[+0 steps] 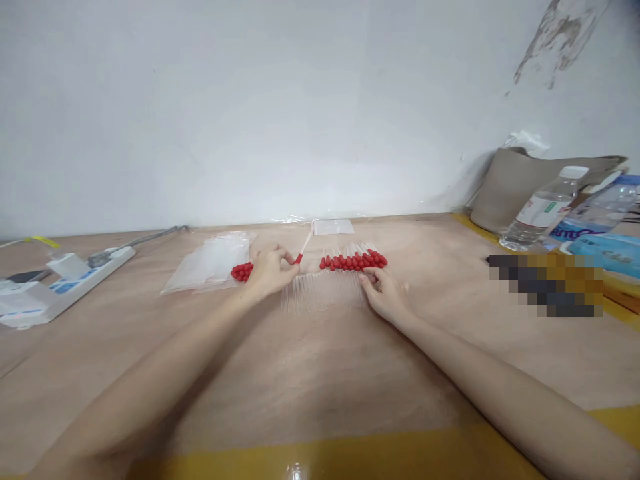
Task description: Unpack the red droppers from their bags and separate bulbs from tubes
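Near the table's middle, my left hand [273, 268] pinches a glass dropper by its red rubber bulb [299, 259]. The dropper's thin clear tube [307, 235] slants up and away to the right. A pile of red bulbs [241, 272] lies just left of that hand, partly behind it. My right hand [386, 293] is closed at the right end of a row of clear glass tubes [325, 291], thumb and forefinger close together; what they grip is too small to make out. Beyond that row lie several red-bulbed droppers [353, 261], their tubes pointing to the wall.
Clear plastic bags [210, 260] lie left of the red pile, and a white card [333, 227] is by the wall. A white power strip [70, 287] stands far left. At right are water bottles [543, 210], a grey bag [505, 190], a blue packet [610, 253] and a blurred-out item [550, 285].
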`<state>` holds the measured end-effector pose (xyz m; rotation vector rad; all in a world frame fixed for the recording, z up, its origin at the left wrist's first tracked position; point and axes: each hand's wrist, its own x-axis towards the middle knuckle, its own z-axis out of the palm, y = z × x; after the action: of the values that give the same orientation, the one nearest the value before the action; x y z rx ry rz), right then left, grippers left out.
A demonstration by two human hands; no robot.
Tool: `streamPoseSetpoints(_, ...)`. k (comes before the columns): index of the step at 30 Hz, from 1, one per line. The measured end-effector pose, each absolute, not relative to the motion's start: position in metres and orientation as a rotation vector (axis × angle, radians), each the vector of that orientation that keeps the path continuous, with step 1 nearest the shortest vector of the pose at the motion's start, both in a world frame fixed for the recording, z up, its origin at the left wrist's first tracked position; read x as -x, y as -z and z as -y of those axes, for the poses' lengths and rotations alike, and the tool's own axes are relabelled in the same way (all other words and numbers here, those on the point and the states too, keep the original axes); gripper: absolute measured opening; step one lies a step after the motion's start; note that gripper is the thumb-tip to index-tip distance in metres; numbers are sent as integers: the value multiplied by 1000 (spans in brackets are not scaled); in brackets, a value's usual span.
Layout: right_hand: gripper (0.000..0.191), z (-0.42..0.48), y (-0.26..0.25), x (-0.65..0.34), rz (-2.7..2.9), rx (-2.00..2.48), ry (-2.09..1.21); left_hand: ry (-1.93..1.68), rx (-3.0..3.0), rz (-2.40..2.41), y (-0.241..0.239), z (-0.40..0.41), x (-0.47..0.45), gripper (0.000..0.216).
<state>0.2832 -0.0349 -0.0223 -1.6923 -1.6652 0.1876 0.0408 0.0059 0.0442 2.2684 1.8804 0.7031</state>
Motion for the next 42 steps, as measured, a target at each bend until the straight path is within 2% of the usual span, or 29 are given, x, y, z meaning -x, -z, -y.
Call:
streamPoseSetpoints(3, 36, 35, 23, -283, 1585, 1531, -81, -981, -2685, -1618, -26, 29, -22, 10)
streamPoseSetpoints(7, 38, 47, 17, -277, 1761, 1212, 172, -1184, -2865, -1316, -4, 58, -10, 7)
streamPoseSetpoints(14, 28, 65, 12, -263, 2143, 882, 447, -1240, -2950, -1100, 11, 62, -13, 7)
streamPoseSetpoints(17, 23, 66, 13, -258, 2237, 882, 446, -1276, -2959, -1089, 12, 62, -16, 7)
streamPoseSetpoints(24, 24, 68, 15, -248, 2377, 904, 316, -1323, -2964, -1039, 13, 66, -19, 10)
streamPoseSetpoints(29, 23, 68, 15, -246, 2372, 886, 265, -1255, -3034, -1037, 10, 66, -25, 25)
streamPoseSetpoints(36, 25, 71, 14, -246, 2376, 858, 168, -1068, -3188, -957, 6, 66, -35, 11)
streamPoseSetpoints(42, 22, 74, 12, -249, 2378, 875, 279, -958, -3218, -992, 2, 69, -34, 13)
